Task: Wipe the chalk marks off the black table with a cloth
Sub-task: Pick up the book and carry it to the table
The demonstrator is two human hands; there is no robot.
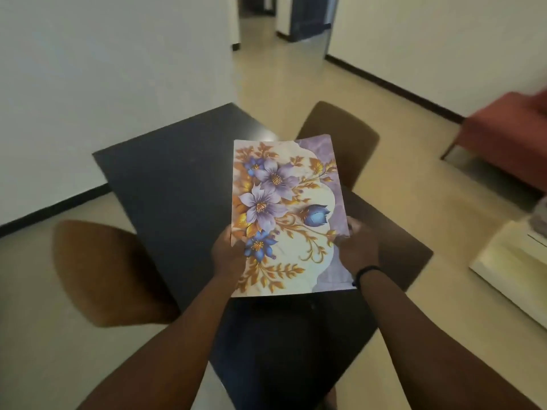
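your hands hold the sheet (285,214) above the table (165,184). one chair (103,270) stands left, another chair (340,137) behind.

Both hands hold a flowered sheet (285,217) above the black table (165,179): left hand (226,253) at its seven o'clock edge, right hand (359,247) at four o'clock. Brown chairs (100,270) stand at nine and one o'clock.

This looks like a home dining area: a black surface (165,179) flanked by brown upholstered chairs (100,270), a red sofa (509,128) near the plain wall, beige tiled floor, and what seems a hallway (284,28) with doors beyond.
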